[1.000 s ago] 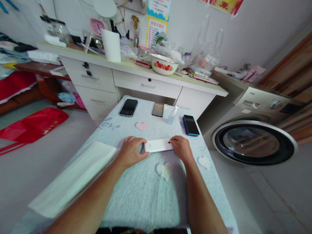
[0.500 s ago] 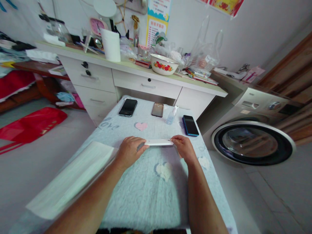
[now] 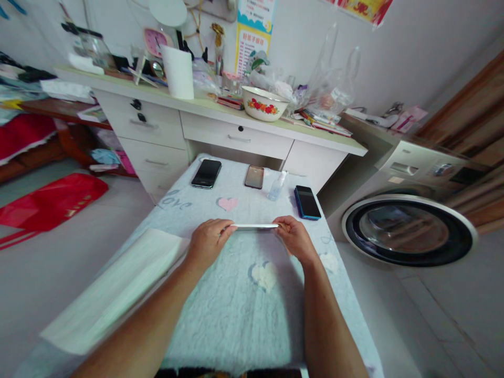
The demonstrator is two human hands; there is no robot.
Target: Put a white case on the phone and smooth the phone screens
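The step in hand looks like holding a thin white slab [image 3: 255,227], probably a phone, for handling or a look; its narrow edge faces the camera, so its broad faces cannot be read. It is over the middle of the cloth-covered tabletop [image 3: 236,320], and whether it touches the cloth is hard to tell. The hands are apart, each pinching one end: the left hand [image 3: 208,240] has the left end between thumb and fingers, the right hand [image 3: 296,237] the right. Beyond them lie a black phone [image 3: 207,174], a brownish case [image 3: 254,177], a spray bottle [image 3: 277,186] beside the case, and a blue-edged phone [image 3: 307,202]. A white sheet [image 3: 114,294] lies by the left forearm. Any turn or lowering from here would call for both hands moving evenly, with a light pinch kept on both ends, since a slim, perhaps smooth edge could slip.
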